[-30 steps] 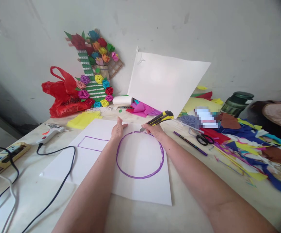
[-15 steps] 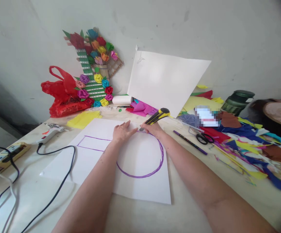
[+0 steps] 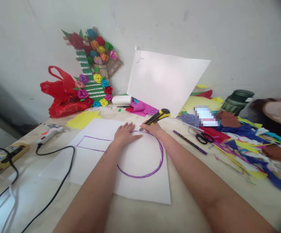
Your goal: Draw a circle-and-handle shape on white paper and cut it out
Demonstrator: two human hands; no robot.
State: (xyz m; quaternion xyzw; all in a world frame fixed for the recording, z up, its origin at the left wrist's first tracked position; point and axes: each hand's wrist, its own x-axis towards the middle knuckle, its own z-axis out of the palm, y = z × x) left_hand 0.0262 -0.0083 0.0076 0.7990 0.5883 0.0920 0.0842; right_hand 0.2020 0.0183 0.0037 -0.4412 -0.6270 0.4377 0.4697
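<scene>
A white sheet (image 3: 152, 191) lies on the table, with a purple circle (image 3: 140, 177) and a long purple rectangle (image 3: 91, 149) drawn on it. My right hand (image 3: 153, 128) is closed around a yellow and black utility knife (image 3: 158, 116). The blade tip points down at the far edge of the circle's line; whether it pierces the sheet I cannot tell. Flat on the sheet, fingers spread, my left hand (image 3: 125, 135) covers the circle's upper left part, with the thumb reaching inside the outline.
Right of the sheet lie a purple pen (image 3: 190, 142), black-handled scissors (image 3: 204, 138) and a heap of coloured scraps (image 3: 249, 152). A glue gun (image 3: 49, 135) with its cord and a power strip (image 3: 6, 160) are on the left. A white board (image 3: 167, 81) leans at the back.
My left hand has shifted slightly toward me and its thumb has come down inside the circle, baring more of the upper line. The knife in my right hand has barely moved.
</scene>
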